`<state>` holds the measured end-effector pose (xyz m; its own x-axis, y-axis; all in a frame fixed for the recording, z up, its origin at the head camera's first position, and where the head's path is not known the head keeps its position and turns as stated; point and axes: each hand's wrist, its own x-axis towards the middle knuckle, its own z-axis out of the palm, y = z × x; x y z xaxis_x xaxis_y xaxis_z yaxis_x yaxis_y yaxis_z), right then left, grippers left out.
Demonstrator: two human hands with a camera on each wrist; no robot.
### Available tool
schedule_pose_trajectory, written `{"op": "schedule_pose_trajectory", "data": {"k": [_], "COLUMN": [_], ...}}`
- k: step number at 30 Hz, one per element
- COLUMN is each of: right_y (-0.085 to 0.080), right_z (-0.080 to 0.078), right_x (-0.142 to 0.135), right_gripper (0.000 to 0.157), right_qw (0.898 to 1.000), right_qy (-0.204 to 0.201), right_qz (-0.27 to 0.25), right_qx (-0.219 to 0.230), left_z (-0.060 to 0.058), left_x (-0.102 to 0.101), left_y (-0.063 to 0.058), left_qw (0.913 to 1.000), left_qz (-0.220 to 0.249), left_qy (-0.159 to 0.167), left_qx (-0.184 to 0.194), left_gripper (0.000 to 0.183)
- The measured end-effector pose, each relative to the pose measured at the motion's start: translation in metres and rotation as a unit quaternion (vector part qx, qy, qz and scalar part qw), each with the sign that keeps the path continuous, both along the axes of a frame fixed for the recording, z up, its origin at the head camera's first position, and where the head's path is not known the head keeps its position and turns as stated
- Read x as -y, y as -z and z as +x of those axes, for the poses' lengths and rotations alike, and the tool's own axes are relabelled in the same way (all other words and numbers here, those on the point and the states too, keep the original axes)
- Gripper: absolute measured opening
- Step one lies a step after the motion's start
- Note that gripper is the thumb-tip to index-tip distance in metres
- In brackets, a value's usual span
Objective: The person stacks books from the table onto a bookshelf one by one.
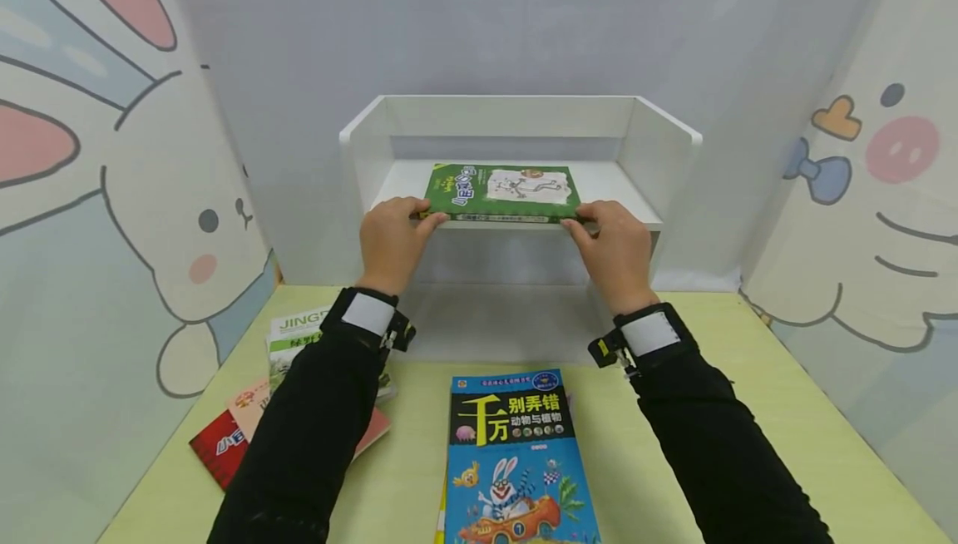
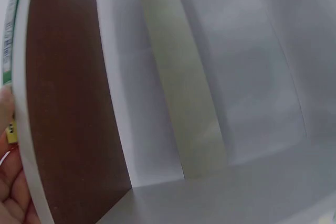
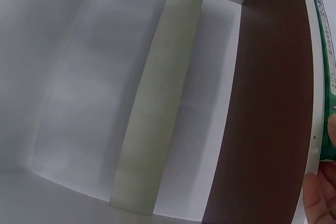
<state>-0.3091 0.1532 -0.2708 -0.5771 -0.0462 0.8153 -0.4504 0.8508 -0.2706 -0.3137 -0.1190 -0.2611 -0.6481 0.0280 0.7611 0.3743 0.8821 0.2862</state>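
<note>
A green book [image 1: 509,193] with a white drawing on its cover lies flat over the upper board of a white shelf [image 1: 516,103], its spine toward me at the front edge. My left hand [image 1: 392,240] pinches its left front corner between thumb and fingers. At the right front corner, my right hand [image 1: 615,251] pinches it the same way. In the left wrist view the book's spine [image 2: 7,51] shows along the board's edge, with part of the left hand [image 2: 11,187] below. The right wrist view shows the spine [image 3: 326,45] and some right-hand fingers [image 3: 317,200].
A blue children's book [image 1: 516,469] lies on top of another on the pale table [image 1: 748,444] in front. Several books, among them a red one [image 1: 220,448], lie at the left, partly behind my left sleeve. Below the upper board is an open compartment [image 1: 501,319].
</note>
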Motion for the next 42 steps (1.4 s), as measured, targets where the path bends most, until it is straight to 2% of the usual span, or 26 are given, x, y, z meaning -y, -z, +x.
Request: {"op": "schedule_pose_trajectory", "data": {"k": [4,8,15,23,29,36,42], "right_y": [-0.001,-0.007,-0.016,-0.023,-0.018,-0.013,-0.010], "right_z": [-0.002,-0.006,-0.008,-0.010,-0.007,-0.003,0.001], "right_x": [-0.002,-0.005,-0.006,-0.007,-0.007,-0.007,-0.004], "right_gripper": [0.030,0.030,0.029,0.027,0.030,0.032,0.035], "right_qw": [1.000,0.999,0.995,0.987,0.988,0.993,0.994], "right_qy": [0.003,0.012,-0.004,0.010,0.008,0.017,-0.005], "right_qz": [0.004,-0.005,-0.034,-0.062,-0.062,-0.045,-0.045], "right_qx": [0.012,0.036,0.094,0.150,0.144,0.108,0.099], "left_z": [0.001,0.001,0.001,0.003,0.003,0.001,0.006], "left_x": [0.001,0.000,-0.002,-0.003,-0.005,-0.007,-0.007], "left_y": [-0.003,-0.005,-0.004,-0.003,-0.001,-0.001,-0.001], "left_qw": [0.9995,0.9991,0.9993,0.9992,0.9993,0.9989,0.9977], "left_qz": [0.009,0.004,0.024,0.032,0.026,0.033,0.049], "left_qy": [0.007,0.005,0.000,0.002,-0.006,-0.005,0.006], "left_qx": [0.029,0.042,0.028,0.024,0.026,0.033,0.047], "left_gripper": [0.039,0.040,0.038,0.038,0.039,0.038,0.038]}}
